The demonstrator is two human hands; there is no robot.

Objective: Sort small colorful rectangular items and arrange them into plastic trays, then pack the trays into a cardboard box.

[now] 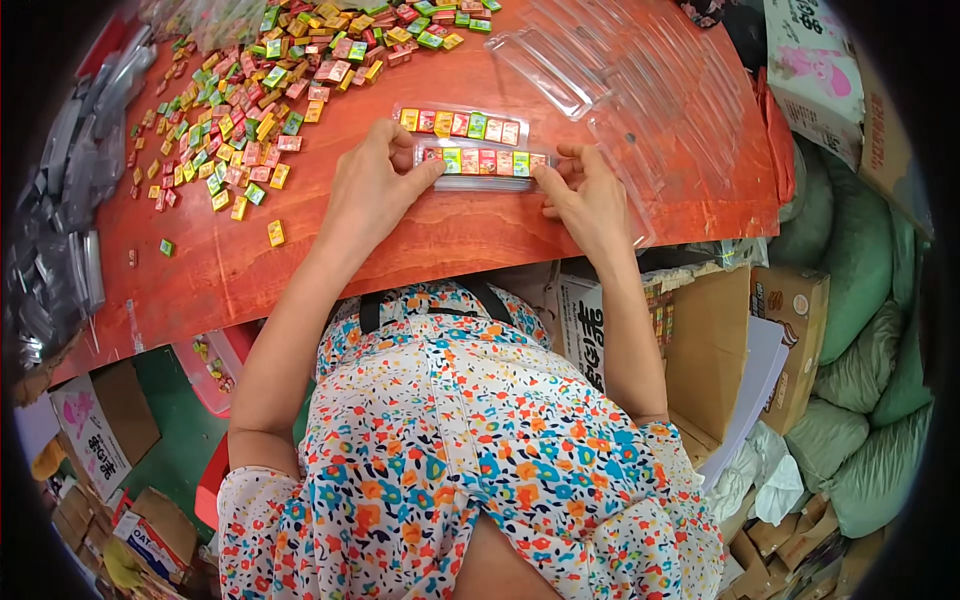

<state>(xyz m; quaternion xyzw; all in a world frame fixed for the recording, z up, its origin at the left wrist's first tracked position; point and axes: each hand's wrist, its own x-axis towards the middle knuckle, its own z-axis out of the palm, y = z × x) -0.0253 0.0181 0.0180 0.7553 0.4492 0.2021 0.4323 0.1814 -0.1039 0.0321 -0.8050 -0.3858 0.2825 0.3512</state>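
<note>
Red wooden table [300, 262] — green floor [180, 440]

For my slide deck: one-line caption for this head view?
Both hands, left hand and right hand, press a clear tray of candies on a red table.

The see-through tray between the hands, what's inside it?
Inside the clear tray sits a row of small square candies, red, green, orange and yellow. The left hand and right hand cover its ends, so anything there is hidden.
</note>
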